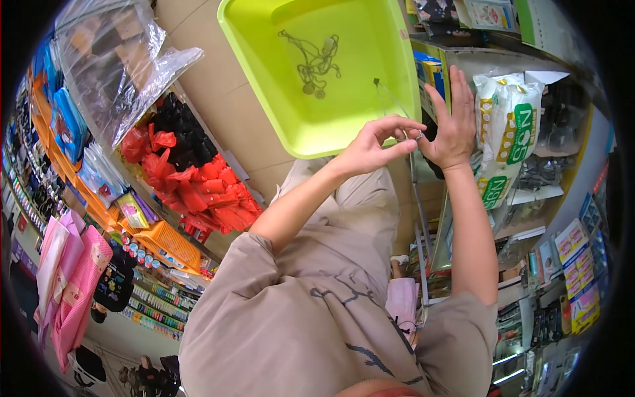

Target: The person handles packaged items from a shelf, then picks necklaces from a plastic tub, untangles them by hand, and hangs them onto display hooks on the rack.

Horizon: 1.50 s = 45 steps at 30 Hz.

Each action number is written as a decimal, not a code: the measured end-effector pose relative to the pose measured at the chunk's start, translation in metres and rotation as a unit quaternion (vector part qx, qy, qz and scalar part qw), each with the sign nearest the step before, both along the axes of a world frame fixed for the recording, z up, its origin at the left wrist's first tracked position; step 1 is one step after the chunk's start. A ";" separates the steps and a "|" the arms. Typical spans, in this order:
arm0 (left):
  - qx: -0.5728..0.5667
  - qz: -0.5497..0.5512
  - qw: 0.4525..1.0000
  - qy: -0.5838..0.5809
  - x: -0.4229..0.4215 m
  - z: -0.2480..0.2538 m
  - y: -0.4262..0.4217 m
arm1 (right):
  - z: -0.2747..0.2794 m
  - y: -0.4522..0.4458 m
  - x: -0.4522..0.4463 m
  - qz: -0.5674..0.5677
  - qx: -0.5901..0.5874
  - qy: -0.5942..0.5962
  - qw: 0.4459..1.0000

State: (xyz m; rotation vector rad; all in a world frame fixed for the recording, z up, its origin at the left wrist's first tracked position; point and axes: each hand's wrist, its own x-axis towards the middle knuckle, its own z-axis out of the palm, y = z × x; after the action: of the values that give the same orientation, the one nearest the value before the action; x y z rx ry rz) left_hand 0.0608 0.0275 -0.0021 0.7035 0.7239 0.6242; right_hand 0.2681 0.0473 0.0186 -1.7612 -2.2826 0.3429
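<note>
My left hand (378, 144) reaches over the near right rim of a lime-green plastic basin (254, 63). Its thumb and index finger pinch a thin silver chain (390, 98), which loops out over the basin wall with a small dark piece at its end. Close against those fingertips is my right hand (452, 129), its fingers stretched upward and apart. A tiny shiny part sits between the two hands; whether the right thumb grips it I cannot tell. Inside the basin, a tangle of dark chains (311, 63) with round pendants lies on the bottom.
Red plastic bags (198, 195) and black bags (178, 126) fill a box to the left. Orange baskets (169, 245) line the shelves beyond. A white and green package (506, 129) stands on the right-hand shelf, near my right arm. Tiled floor (238, 126) shows beside the basin.
</note>
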 end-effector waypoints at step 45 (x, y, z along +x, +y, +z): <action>0.303 -0.165 0.596 0.725 -0.178 -0.311 0.208 | -0.007 0.004 -0.001 -0.014 -0.063 -0.038 0.997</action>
State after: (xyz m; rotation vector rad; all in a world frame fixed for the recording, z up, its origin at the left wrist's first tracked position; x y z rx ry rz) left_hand -0.1175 0.2356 -0.3130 2.0137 1.8524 -0.2750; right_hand 0.2671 0.0517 0.0115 -1.8960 -2.3317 0.4303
